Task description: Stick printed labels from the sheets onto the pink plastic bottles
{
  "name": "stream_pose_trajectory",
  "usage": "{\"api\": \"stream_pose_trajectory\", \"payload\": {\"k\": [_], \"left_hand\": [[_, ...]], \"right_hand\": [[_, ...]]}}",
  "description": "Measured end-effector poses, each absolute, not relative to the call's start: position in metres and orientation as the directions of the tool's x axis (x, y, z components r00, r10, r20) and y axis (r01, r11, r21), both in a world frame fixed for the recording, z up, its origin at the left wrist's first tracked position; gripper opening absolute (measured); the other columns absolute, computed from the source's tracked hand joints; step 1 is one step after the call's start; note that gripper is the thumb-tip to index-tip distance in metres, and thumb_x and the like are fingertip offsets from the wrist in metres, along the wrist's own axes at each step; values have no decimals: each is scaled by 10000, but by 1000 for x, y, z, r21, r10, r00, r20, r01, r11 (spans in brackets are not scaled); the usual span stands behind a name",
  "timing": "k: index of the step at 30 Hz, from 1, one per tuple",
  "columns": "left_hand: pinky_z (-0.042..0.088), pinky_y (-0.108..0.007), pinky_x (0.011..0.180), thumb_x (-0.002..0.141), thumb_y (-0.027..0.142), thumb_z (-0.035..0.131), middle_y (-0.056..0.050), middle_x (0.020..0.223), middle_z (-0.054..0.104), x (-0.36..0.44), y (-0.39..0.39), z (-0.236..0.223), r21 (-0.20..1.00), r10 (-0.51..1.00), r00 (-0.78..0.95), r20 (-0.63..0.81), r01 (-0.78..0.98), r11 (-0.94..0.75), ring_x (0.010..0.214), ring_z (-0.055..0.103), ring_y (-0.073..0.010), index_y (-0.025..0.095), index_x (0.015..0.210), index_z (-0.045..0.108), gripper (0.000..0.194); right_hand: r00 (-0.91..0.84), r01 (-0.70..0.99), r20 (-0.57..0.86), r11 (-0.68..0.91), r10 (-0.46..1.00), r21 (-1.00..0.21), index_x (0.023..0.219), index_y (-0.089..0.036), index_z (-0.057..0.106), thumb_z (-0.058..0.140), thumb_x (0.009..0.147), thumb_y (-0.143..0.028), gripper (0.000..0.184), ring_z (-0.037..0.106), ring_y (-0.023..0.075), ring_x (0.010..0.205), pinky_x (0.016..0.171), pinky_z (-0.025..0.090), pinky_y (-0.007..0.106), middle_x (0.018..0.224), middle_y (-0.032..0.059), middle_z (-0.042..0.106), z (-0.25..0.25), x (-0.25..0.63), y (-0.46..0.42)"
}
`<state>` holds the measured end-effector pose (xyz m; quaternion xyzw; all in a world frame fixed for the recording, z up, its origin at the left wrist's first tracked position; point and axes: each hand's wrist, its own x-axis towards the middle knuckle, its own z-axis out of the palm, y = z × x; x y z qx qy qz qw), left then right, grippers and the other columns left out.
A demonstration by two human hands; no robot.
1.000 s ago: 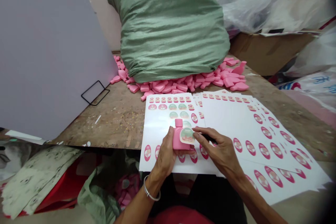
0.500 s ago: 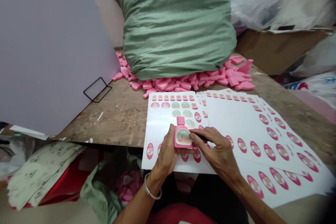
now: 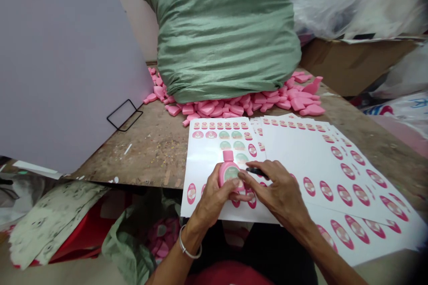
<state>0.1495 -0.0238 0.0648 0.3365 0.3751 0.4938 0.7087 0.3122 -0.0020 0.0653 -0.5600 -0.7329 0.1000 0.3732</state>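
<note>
A small pink toy bottle (image 3: pixel 228 156) with a green and white label on its front stands in my left hand (image 3: pixel 216 193). My left fingers wrap round its side and base, and the thumb lies over the lower part of the label. My right hand (image 3: pixel 277 189) pinches a slim dark tool (image 3: pixel 257 172), its exact kind unclear, while the fingertips touch the bottle's right side. Under both hands lies a white sticker sheet (image 3: pixel 200 160) printed with pink ovals and green labels, some gaps among them.
More sticker sheets (image 3: pixel 284 147) overlap on the right. Many pink bottles (image 3: pixel 207 107) lie heaped under a large green sack (image 3: pixel 227 35) at the back. A black wire stand (image 3: pixel 124 116) is by the grey panel (image 3: pixel 67 53). Below the table edge, an open green bag (image 3: pixel 123 236) holds pink pieces.
My left thumb has come across onto the label, covering its lower part. The bottle has shifted slightly left and down, and more of the dark tool shows in my right hand.
</note>
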Motion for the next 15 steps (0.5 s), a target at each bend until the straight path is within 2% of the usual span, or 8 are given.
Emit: {"api": "stream_pose_trajectory", "payload": {"k": [2, 6, 8, 10, 13, 15], "left_hand": [[587, -337, 687, 790, 363, 669, -73, 993, 634, 147, -26, 68, 845, 947, 249, -204, -443, 299, 853, 668, -213, 170, 1073, 540, 366], [583, -335, 698, 778, 360, 688, -72, 960, 636, 149, -31, 80, 854, 920, 326, -216, -393, 340, 818, 682, -214, 158, 1090, 526, 405], [581, -311, 685, 773, 334, 693, -69, 981, 635, 152, -34, 85, 856, 893, 386, -230, -356, 374, 825, 683, -214, 165, 1108, 529, 409], [582, -299, 664, 776, 333, 687, -65, 982, 639, 152, -38, 87, 851, 872, 438, -221, -350, 391, 824, 682, -212, 182, 1154, 527, 438], [586, -314, 644, 790, 355, 670, -76, 960, 653, 139, -48, 87, 834, 844, 495, -207, -362, 417, 802, 682, -212, 194, 1220, 510, 486], [584, -332, 641, 788, 359, 675, -102, 968, 664, 119, -59, 88, 839, 831, 500, -245, -320, 440, 828, 680, -235, 181, 1260, 487, 538]], "right_hand": [[-31, 738, 397, 289, 917, -610, 972, -221, 680, 650, 774, -527, 366, 628, 241, 818, 740, 503, 399, 912, 83, 698, 67, 316, 0], [-45, 520, 178, 175, 983, -836, 1173, -236, 604, 713, 696, -481, 547, 656, 226, 877, 697, 542, 333, 1065, 80, 672, 72, 308, -1], [-104, 430, 71, 109, 992, -896, 1192, -224, 588, 727, 673, -445, 581, 652, 209, 828, 649, 537, 301, 979, 60, 680, 73, 300, -3], [-183, 351, -2, 64, 983, -934, 1144, -210, 610, 719, 677, -441, 532, 633, 185, 754, 617, 524, 282, 858, 30, 671, 73, 294, -4], [-272, 275, -47, 31, 961, -961, 1068, -192, 648, 695, 700, -489, 476, 555, 140, 610, 535, 471, 259, 685, -10, 595, 73, 296, 2], [-224, 303, -37, 34, 974, -952, 1010, -177, 671, 675, 721, -524, 451, 463, 108, 519, 476, 406, 245, 588, -38, 498, 72, 304, 16]]}}
